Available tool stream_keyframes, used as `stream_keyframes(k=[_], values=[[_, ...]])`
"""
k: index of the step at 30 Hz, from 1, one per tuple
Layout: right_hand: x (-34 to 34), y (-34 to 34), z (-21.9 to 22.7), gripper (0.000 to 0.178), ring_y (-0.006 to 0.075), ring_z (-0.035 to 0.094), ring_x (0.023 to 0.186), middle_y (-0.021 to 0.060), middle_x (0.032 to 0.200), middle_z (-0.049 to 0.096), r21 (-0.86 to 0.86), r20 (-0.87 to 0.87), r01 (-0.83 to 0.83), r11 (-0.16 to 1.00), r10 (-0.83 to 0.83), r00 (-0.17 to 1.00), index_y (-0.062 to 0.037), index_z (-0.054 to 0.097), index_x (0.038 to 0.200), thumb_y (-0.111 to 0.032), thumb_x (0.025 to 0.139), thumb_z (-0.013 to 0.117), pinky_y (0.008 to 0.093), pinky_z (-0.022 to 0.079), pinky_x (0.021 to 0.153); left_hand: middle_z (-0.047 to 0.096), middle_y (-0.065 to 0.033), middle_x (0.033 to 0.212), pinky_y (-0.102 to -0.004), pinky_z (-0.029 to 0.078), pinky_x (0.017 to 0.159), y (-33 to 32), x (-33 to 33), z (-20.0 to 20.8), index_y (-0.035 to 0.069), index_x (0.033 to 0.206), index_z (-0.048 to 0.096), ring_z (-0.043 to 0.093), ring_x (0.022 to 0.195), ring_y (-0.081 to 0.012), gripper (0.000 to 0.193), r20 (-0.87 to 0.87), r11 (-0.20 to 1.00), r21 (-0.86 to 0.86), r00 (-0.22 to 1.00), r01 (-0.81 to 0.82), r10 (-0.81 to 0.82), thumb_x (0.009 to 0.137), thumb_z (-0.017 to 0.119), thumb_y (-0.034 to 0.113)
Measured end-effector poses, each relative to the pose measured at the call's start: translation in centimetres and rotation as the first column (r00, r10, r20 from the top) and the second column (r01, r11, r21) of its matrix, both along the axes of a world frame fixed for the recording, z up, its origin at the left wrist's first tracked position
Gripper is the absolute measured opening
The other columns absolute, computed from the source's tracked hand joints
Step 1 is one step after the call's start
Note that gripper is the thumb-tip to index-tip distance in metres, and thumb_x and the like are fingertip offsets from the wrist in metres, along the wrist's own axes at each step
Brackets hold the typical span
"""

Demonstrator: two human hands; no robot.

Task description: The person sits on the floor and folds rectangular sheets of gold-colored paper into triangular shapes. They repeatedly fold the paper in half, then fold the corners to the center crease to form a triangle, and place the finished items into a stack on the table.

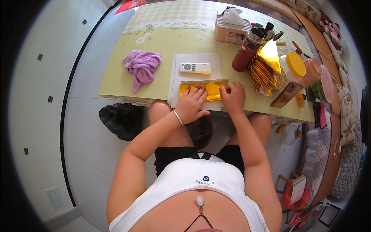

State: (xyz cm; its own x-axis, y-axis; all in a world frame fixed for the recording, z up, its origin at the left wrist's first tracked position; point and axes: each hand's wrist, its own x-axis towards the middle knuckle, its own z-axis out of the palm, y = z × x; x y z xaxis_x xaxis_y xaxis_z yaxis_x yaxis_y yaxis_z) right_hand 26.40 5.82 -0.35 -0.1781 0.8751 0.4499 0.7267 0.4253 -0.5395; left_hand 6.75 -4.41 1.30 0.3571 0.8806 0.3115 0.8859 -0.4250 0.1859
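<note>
A strip of shiny gold foil paper lies across a stack of white sheets at the table's near edge. My left hand rests flat on the foil's left part, fingers stretched out. At the foil's right end, my right hand has its fingers curled, with thumb and fingertips pinching the edge. A white remote control lies on the sheets just beyond the foil. To the right, a bundle of folded gold foil papers leans beside a dark red thermos flask.
The table also holds a crumpled purple cloth, a tissue box, a jar with a yellow lid and a phone at the right. A black plastic bag sits below the table's left edge.
</note>
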Motion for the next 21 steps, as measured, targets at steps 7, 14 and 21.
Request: stream_keyframes(k=[7, 14, 21], values=[[0.24, 0.19, -0.49, 0.019, 0.0337, 0.057, 0.088, 0.0120, 0.085, 0.060, 0.024, 0.036, 0.011, 1.000, -0.012, 0.999, -0.0040, 0.061, 0.070, -0.017, 0.078, 0.072, 0.0445, 0.048, 0.078, 0.043, -0.0205, 0.152, -0.0573, 0.028, 0.114, 0.06, -0.05, 0.10, 0.000, 0.140, 0.049, 0.037, 0.143, -0.0369, 0.079, -0.036, 0.999, -0.036, 0.999, -0.023, 0.022, 0.086, 0.064, 0.056], [0.28, 0.28, -0.74, 0.019, 0.0347, 0.056, 0.088, 0.0127, 0.084, 0.059, 0.025, 0.042, 0.009, 1.000, -0.010, 0.999, -0.0034, 0.059, 0.068, -0.015, 0.077, 0.071, 0.0455, 0.048, 0.077, 0.041, -0.0204, 0.153, -0.0584, 0.027, 0.114, 0.27, -0.26, -0.10, 0.002, 0.141, 0.049, 0.035, 0.144, -0.0365, 0.080, -0.066, 0.999, -0.027, 0.998, -0.018, 0.016, 0.085, 0.064, 0.057], [0.47, 0.30, -0.57, 0.018, 0.0354, 0.057, 0.095, 0.0151, 0.095, 0.062, -0.041, 0.042, -0.002, 0.999, 0.004, 0.999, -0.0020, 0.064, 0.086, -0.016, 0.078, 0.072, 0.0465, 0.047, 0.084, 0.037, -0.0205, 0.155, -0.0618, 0.026, 0.113, 0.27, -0.38, -0.42, 0.012, 0.147, 0.046, 0.033, 0.144, -0.0389, 0.082, -0.104, 0.999, -0.031, 0.995, -0.008, 0.005, 0.083, 0.064, 0.061]])
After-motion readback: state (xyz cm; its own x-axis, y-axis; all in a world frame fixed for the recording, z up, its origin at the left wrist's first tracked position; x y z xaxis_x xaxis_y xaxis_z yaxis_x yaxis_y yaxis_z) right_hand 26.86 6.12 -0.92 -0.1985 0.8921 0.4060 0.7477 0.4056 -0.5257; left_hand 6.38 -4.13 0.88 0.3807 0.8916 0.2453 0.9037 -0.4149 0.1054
